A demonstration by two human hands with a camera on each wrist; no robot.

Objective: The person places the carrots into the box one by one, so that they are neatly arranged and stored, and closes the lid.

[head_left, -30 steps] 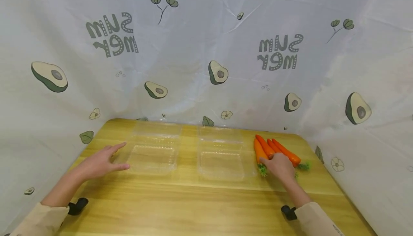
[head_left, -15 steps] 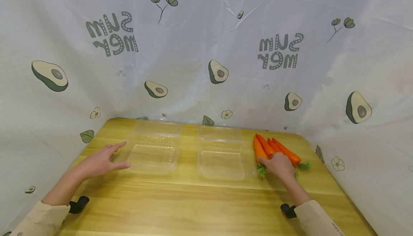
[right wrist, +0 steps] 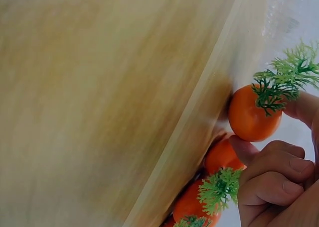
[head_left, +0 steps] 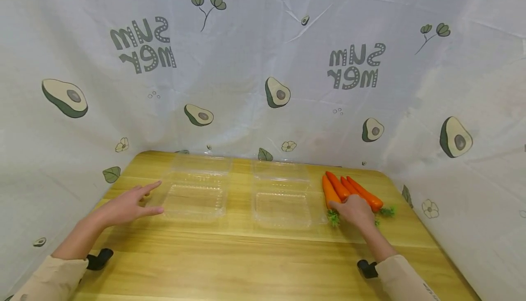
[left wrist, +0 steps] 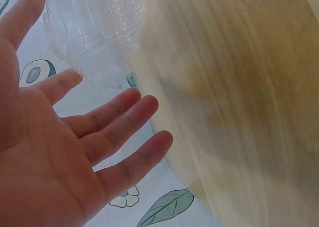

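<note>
Orange carrot [head_left: 330, 190], leftmost of the row, lies on the wood-grain table [head_left: 246, 264] just beside the right clear container [head_left: 281, 224]. Right hand [head_left: 355, 212] has it pinched near the leafy end: thumb one side, index fingertip in the gap to the next carrot, remaining fingers curled in. Left hand [head_left: 123, 206] holds nothing, fingers extended, thumb spread, near the left clear container [head_left: 191, 213]; can't tell whether it touches.

For a clean grip I'd keep both pads on the thick body, not on the green tuft [head_left: 334, 218], which probably bends. Skin looks glossy, so likely slippery: squeeze evenly and come straight up before any sideways travel, else the neighbour could get dragged along.

Count: carrots 4, one pinched, other three carrots [head_left: 363, 193] fanned to its right. Tufts: 3 visible from the head, fourth hidden. Containers 2. Lids [head_left: 201, 165] 2, both folded back. Hands 2.
</note>
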